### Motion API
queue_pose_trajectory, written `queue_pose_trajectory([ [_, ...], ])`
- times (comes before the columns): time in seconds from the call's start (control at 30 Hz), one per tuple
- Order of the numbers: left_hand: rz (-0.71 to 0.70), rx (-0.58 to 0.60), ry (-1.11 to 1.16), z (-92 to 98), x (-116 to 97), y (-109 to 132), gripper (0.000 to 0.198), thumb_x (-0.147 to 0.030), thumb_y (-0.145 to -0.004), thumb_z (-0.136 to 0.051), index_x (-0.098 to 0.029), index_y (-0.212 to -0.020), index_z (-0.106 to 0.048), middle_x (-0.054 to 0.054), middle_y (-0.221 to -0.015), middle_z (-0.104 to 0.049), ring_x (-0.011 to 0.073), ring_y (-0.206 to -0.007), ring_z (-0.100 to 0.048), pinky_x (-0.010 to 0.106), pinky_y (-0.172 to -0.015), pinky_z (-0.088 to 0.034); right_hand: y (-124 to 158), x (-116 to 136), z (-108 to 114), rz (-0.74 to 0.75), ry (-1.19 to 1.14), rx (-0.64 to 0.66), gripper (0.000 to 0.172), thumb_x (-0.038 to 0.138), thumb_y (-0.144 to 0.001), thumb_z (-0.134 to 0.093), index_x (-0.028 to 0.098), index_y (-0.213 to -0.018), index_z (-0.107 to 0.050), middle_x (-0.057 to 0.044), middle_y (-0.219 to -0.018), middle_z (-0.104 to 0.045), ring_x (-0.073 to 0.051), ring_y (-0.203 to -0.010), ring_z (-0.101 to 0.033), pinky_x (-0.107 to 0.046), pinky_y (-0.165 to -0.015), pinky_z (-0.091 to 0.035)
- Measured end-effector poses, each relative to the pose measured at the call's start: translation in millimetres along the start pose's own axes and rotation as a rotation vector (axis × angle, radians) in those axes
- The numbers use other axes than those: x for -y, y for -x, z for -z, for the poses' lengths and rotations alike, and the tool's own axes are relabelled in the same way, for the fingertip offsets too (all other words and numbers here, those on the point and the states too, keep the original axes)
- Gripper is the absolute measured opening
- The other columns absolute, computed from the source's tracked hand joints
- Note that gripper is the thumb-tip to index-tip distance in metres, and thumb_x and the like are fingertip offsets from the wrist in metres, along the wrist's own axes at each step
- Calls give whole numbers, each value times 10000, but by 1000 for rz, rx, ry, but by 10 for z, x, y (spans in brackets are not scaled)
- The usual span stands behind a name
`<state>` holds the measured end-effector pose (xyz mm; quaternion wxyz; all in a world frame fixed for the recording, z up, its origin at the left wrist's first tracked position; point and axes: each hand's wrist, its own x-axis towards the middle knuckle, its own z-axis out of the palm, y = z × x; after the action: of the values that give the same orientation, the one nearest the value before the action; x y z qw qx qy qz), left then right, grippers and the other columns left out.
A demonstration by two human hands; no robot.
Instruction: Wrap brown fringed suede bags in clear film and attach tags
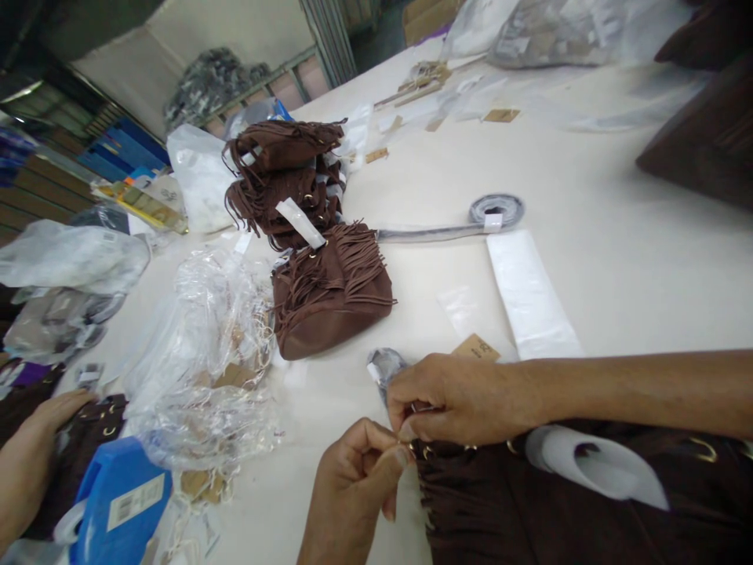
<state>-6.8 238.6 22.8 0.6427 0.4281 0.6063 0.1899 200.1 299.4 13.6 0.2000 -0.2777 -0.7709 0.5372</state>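
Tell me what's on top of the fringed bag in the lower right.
A curled white sheet lies on the fringed bag. The right hand and left hand pinch at the bag's upper left corner. Anything on the bag behind the right forearm is covered.

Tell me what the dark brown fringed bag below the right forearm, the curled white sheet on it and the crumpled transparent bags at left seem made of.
Dark brown fringed bag: perhaps matte suede or imitation; little shine, thin fringe strips.
Curled white sheet: smooth, dull, holding a tube shape; paper or plastic, unclear.
Crumpled transparent bags: thin, glossy plastic film, with creases, highlights.
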Motion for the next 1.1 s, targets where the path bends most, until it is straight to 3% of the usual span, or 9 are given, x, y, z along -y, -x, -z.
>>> queue_pose_trajectory([
  [0.23,-27,-76,75,-63,-7,-4,352,-315,-686,-782,-172,-605,-471,-71,-482,-483,35,-408,-403,159,-427,-274,-17,10,-43,17,20,14,85,162,-827,-595,160,-879,-662,2,-755,-635,-114,-704,-559,-201,-638,-388],
  [0.37,32,-22,45,-18,32,13,326,-357,-703,-765,-179,-695,-491,-69,-482,-514,48,-371,-422,157,-395,-298,-11,11,-49,37,74,19,120,133,-819,-561,167,-877,-661,-15,-785,-651,-135,-740,-575,-225,-683,-405],
  [0.47,47,-60,2,11,41,-11,319,-401,-742,-720,-183,-849,-514,-54,-616,-578,52,-350,-449,163,-360,-311,4,24,-8,-10,120,19,150,127,-824,-529,170,-884,-659,-27,-797,-659,-148,-748,-588,-239,-691,-408],
  [0.57,52,-79,-93,-6,20,-96,344,-510,-850,-573,-186,-938,-501,-33,-646,-599,65,-327,-455,171,-327,-289,19,16,16,-47,157,39,156,126,-812,-518,174,-872,-654,-32,-793,-663,-156,-743,-595,-246,-681,-402],
  [0.67,49,-59,-258,-29,-6,-233,416,-601,-882,-469,-190,-828,-497,-31,-548,-576,70,-295,-419,169,-297,-232,29,-12,-3,-48,195,31,135,146,-795,-526,183,-845,-645,-30,-795,-668,-164,-742,-599,-253,-673,-393],
  [0.83,45,-65,-490,1,-45,-405,426,-610,-846,-532,-193,-764,-556,-45,-471,-540,55,-295,-359,158,-298,-233,50,-35,-43,-167,256,41,131,191,-796,-527,190,-833,-653,-41,-786,-678,-177,-706,-603,-267,-638,-376],
  [0.97,59,-31,-434,-1,-62,-406,342,-526,-862,-543,-193,-798,-582,-54,-486,-528,56,-308,-354,159,-299,-250,63,-41,-45,-178,246,16,151,218,-815,-525,203,-850,-671,-40,-797,-686,-187,-726,-614,-274,-638,-372],
  [1.1,75,-94,-265,-44,-20,-359,344,-524,-851,-561,-181,-823,-571,-64,-485,-499,54,-312,-361,161,-308,-249,51,-50,-30,-168,216,18,153,200,-811,-540,204,-857,-685,-31,-795,-685,-176,-728,-623,-264,-643,-383],
])
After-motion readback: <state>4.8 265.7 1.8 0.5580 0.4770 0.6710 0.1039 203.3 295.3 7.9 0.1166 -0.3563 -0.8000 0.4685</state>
